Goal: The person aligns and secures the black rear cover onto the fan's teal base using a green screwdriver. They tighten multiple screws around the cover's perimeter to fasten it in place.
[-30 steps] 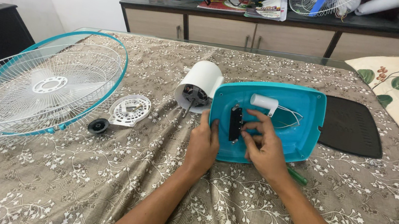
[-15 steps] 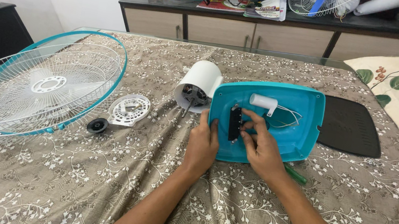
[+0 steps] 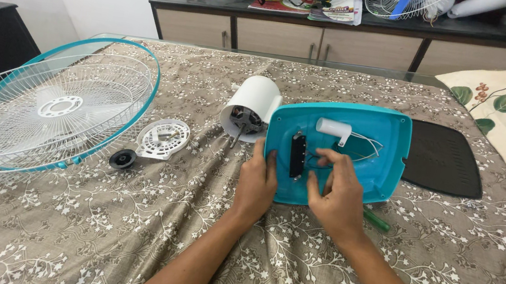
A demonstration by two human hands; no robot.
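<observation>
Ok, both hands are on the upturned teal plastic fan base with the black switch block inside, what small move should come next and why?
Probably keep the left hand pinning the teal plastic fan base and let the right hand work the thin white wires beside the black switch block, since its fingertips already sit there.

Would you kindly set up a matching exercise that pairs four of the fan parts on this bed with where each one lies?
Things:
1. teal base shell
2. black flat panel
3. wire fan guard
4. small black cap

Places:
A. at the far left of the patterned cloth
B. under both hands, in the middle
C. right of the teal shell, partly tucked under its edge
D. beside the white round plate, near the guard's rim

The left hand grips the shell's near-left edge; the right hand reaches inside it.

Pairs: 1-B, 2-C, 3-A, 4-D
</observation>
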